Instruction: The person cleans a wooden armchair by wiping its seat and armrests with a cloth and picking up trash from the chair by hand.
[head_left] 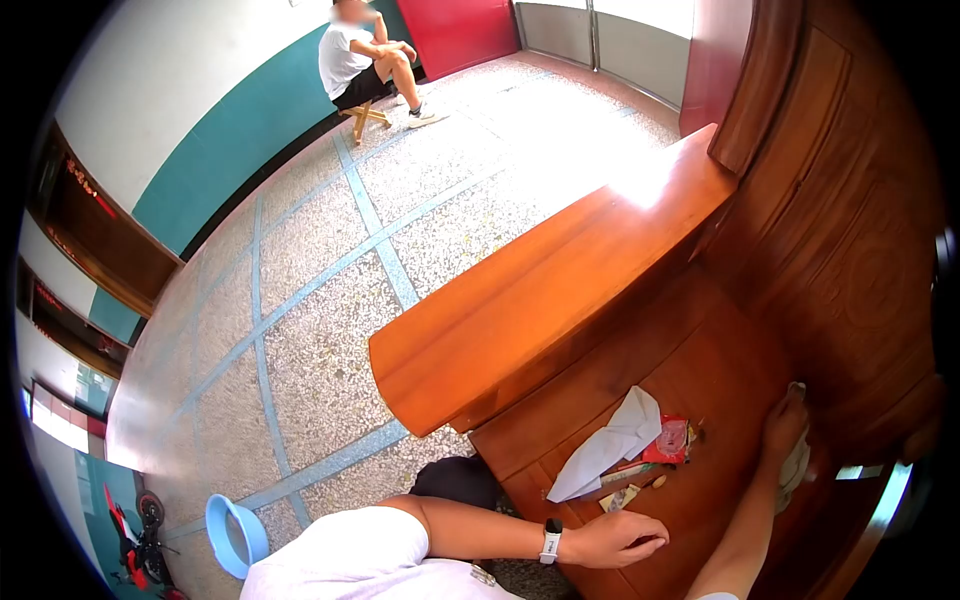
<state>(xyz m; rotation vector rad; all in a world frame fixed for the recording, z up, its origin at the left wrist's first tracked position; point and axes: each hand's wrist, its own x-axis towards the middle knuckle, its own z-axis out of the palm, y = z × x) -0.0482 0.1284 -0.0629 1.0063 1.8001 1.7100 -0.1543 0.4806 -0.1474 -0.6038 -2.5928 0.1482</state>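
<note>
My right hand (785,425) is closed on a pale cloth (797,470) against the carved wooden backrest (850,220). Part of that cloth hangs down beside my wrist. My left hand (615,540), with a white-strapped watch (551,541) at the wrist, hovers low over the wooden seat (700,350). Its fingers are loosely bent with a gap by the thumb, and I see nothing in them. Just beyond it lie a crumpled white cloth (610,445), a red packet (672,440), a thin stick-like item (625,472) and a small yellowish packet (618,498).
A wide wooden armrest (550,290) borders the seat. A light blue basin (236,537) stands on the speckled floor (320,380) at lower left, near a red and black toy-like motorbike (140,540). Against the far wall, a person (365,60) sits on a small stool (365,118).
</note>
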